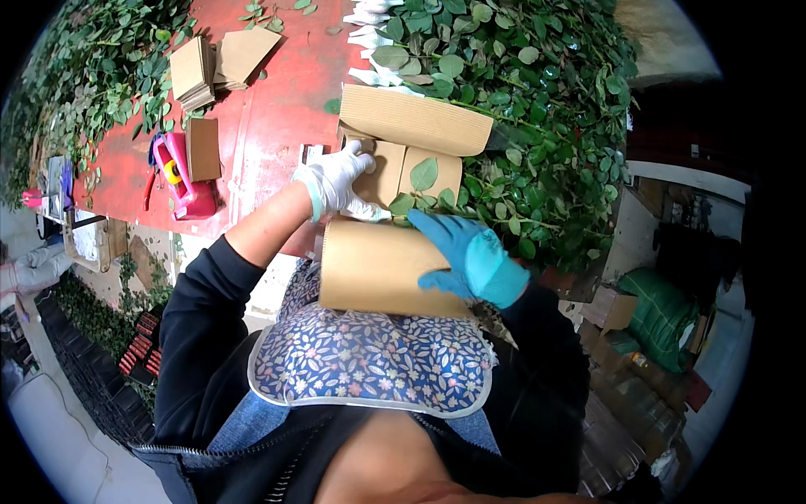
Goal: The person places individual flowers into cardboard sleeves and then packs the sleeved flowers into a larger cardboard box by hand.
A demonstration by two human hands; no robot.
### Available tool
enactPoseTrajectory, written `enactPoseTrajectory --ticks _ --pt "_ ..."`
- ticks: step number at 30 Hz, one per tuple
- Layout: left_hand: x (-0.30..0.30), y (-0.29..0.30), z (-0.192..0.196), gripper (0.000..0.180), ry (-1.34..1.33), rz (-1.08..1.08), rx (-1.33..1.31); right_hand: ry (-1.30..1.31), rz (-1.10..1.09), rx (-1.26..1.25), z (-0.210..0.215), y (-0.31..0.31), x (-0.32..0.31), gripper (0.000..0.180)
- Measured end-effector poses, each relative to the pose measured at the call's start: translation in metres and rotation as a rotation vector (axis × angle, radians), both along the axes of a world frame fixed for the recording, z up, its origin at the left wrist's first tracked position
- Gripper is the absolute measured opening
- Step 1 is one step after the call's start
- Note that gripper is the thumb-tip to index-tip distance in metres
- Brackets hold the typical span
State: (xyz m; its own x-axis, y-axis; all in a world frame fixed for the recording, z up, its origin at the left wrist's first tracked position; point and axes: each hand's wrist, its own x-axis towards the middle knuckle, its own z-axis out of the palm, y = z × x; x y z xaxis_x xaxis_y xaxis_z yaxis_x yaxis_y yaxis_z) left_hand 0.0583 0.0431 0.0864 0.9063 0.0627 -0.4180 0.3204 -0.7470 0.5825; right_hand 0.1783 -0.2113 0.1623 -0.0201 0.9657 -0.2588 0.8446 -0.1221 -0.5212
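A sheet of brown corrugated cardboard lies unfolded at the table's near edge, its far flap raised and its near flap bent down toward my apron. Between the flaps are smaller cardboard pieces and leafy green stems. My left hand, in a white glove, reaches over the left end of these pieces with its fingers apart. In a blue-green glove, my right hand rests on the right part of the near flap, fingers stretched out and thumb spread. What lies under its palm is hidden.
Leafy cut stems are heaped along the right of the red table, with white wraps at their left ends. Cardboard pieces are stacked at the far left. Nearer stands a pink tape dispenser beside another cardboard stack.
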Motion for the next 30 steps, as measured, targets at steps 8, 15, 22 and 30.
enactPoseTrajectory --ticks 8,15,22,30 --pt "0.004 -0.005 -0.004 0.083 0.004 -0.038 0.116 -0.465 -0.006 0.306 -0.063 -0.014 -0.018 0.05" --pt "0.013 -0.015 0.004 0.1 0.157 -0.113 0.192 0.388 -0.083 -0.154 0.013 -0.002 0.046 0.051" --pt "0.011 -0.02 0.01 0.092 0.247 -0.174 0.259 0.094 -0.421 0.537 0.032 0.085 0.196 0.028" --pt "0.001 -0.026 -0.01 0.078 0.194 -0.223 0.433 -0.5 -0.673 0.085 -0.032 0.241 0.383 0.023"
